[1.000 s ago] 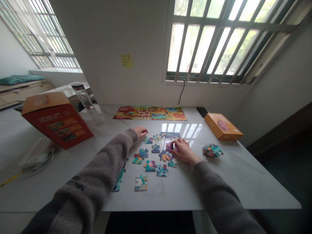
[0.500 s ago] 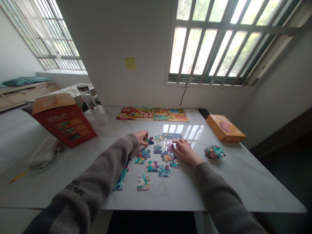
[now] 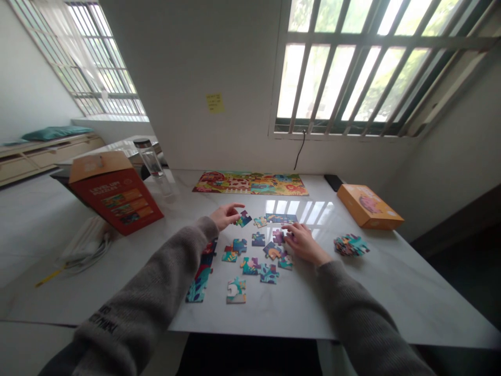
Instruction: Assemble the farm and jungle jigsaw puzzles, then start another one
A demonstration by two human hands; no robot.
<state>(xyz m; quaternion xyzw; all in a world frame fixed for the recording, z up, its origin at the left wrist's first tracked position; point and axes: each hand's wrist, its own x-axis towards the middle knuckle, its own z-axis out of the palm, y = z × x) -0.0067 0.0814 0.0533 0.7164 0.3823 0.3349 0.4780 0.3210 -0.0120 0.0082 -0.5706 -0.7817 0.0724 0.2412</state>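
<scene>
My left hand [image 3: 224, 215] pinches a small dark puzzle piece [image 3: 245, 218] and holds it just above the white table [image 3: 391, 282]. My right hand [image 3: 303, 241] rests on the table with curled fingers on a purple puzzle piece [image 3: 278, 236]. Between and below the hands lie several loose colourful pieces [image 3: 250, 261]. A short joined row of pieces [image 3: 279, 218] lies just beyond my right hand. A joined strip of pieces [image 3: 200, 274] lies partly under my left sleeve.
A finished puzzle strip [image 3: 250, 184] lies at the table's far edge under the window. An orange box [image 3: 368, 206] and a heap of pieces [image 3: 350, 244] sit at the right. A red box [image 3: 113, 193], a clear bottle [image 3: 151, 159] and white cables [image 3: 82, 245] are at the left.
My left hand has lifted a puzzle piece off the table and turned it. My right hand stays on the purple piece. The camera has shifted slightly left.
</scene>
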